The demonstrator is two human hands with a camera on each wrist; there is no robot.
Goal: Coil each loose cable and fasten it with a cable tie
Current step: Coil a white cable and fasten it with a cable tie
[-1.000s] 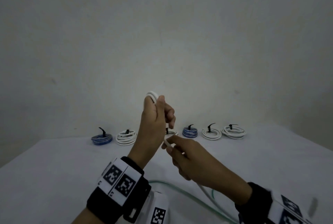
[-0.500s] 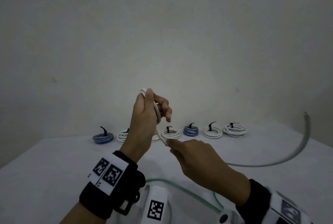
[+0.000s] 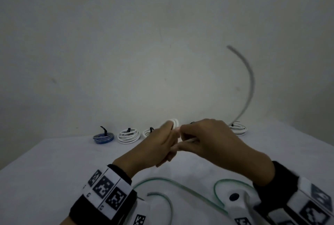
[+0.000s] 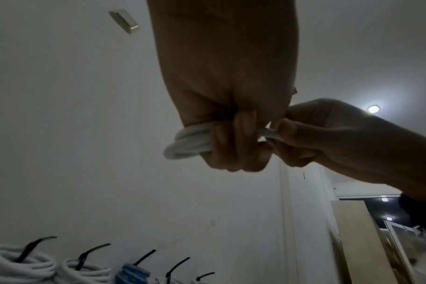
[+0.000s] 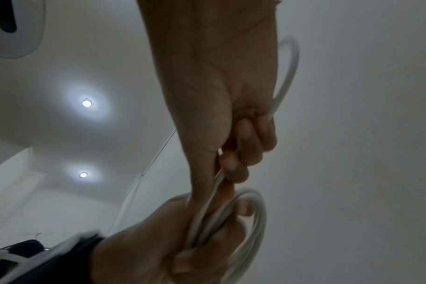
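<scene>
My left hand (image 3: 163, 143) grips a small coil of white cable (image 3: 173, 122) above the table's middle; its loops show past my fingers (image 4: 187, 144) and as a ring (image 5: 253, 217) in the right wrist view. My right hand (image 3: 204, 138) touches the left and pinches the same cable's running part (image 4: 268, 133) between thumb and fingers. The loose tail (image 3: 250, 80) arcs up in the air to the right, blurred. It leaves my right fist at the little finger (image 5: 287, 76).
Several tied coils stand in a row at the table's far edge: a blue one (image 3: 103, 137), white ones (image 3: 128, 135) (image 3: 237, 128), each with a black tie (image 4: 31, 247). A greenish cable (image 3: 180, 187) lies on the white table (image 3: 45, 179) near me. A wall rises just behind.
Both hands have come down and together, from chest height to just above the table. The cable's tail has swung from low at the right up into a high arc.
</scene>
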